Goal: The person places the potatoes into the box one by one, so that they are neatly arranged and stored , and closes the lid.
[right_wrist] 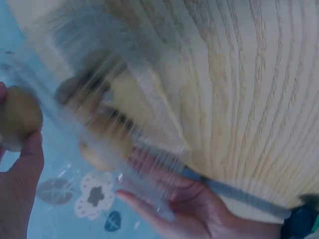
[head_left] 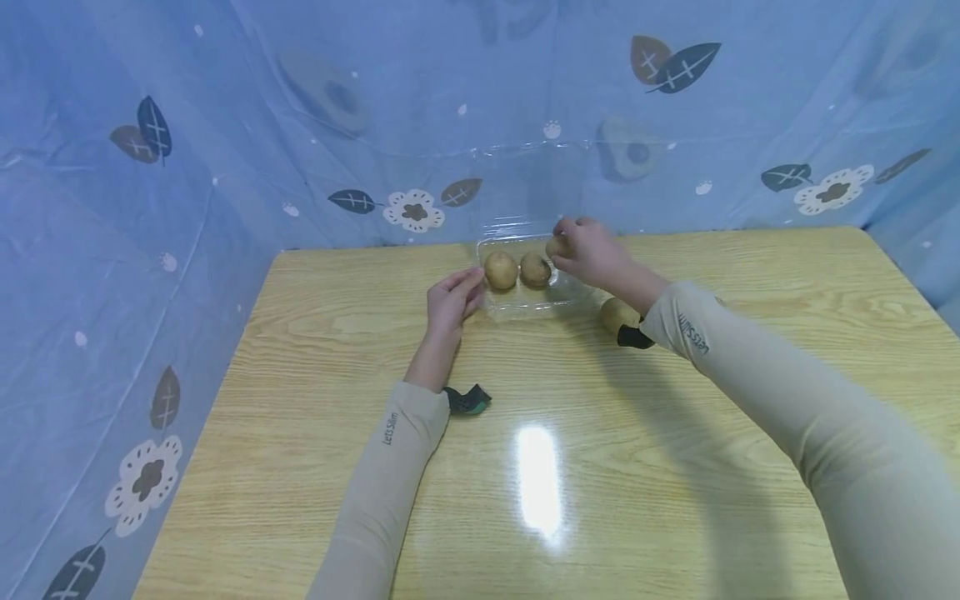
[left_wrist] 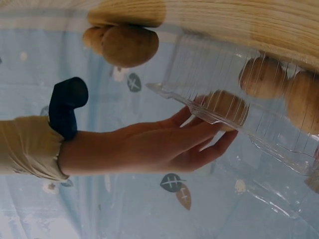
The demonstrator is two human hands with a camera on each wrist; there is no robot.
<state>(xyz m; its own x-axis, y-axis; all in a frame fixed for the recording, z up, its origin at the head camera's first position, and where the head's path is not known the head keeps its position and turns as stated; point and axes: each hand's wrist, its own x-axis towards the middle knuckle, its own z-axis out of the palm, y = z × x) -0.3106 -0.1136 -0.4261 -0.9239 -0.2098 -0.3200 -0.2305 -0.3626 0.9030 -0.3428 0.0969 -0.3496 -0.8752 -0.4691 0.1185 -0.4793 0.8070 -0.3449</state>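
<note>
A clear plastic clamshell box [head_left: 525, 307] lies with its lid up at the back of the wooden table [head_left: 315, 350]. Two brown kiwis [head_left: 500, 270] [head_left: 535, 269] sit side by side in it. My right hand [head_left: 581, 250] grips a third kiwi [head_left: 558, 247] at the box's right end; the left wrist view shows this right hand [left_wrist: 189, 144] with its kiwi [left_wrist: 227, 107] at the box rim. My left hand [head_left: 452, 298] rests with straight fingers against the box's left edge, and the right wrist view shows that left hand [right_wrist: 189, 199] palm-up beside the box.
One loose kiwi [head_left: 618, 313] lies on the table beside my right wrist, also seen as the kiwi [left_wrist: 129, 45] in the left wrist view. A blue patterned sheet [head_left: 112, 250] walls in the table at the back and both sides. A light glare [head_left: 538, 479] marks the front middle.
</note>
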